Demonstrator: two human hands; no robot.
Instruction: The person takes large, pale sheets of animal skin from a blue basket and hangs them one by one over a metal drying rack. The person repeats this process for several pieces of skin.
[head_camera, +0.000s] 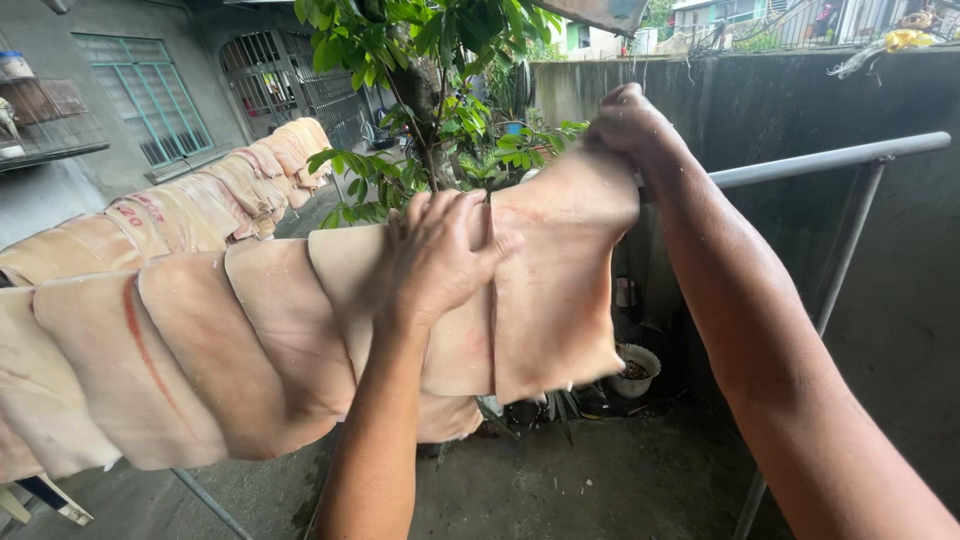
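Observation:
Several pale, flat sheets of raw skin hang side by side over a metal rail (830, 158). My left hand (440, 250) lies flat on the sheets, fingers spread, pressing where two sheets overlap. My right hand (625, 125) pinches the top right corner of the last sheet (555, 290) at the rail. That sheet hangs down with its lower edge free. The sheets to the left (200, 350) overlap one another, and one bears a red stripe.
A second row of hanging sheets (230, 190) runs toward the back left. A leafy tree (430, 100) stands behind the rail. A grey concrete wall (800, 100) is at right. A white pot (636, 370) sits on the wet concrete floor below.

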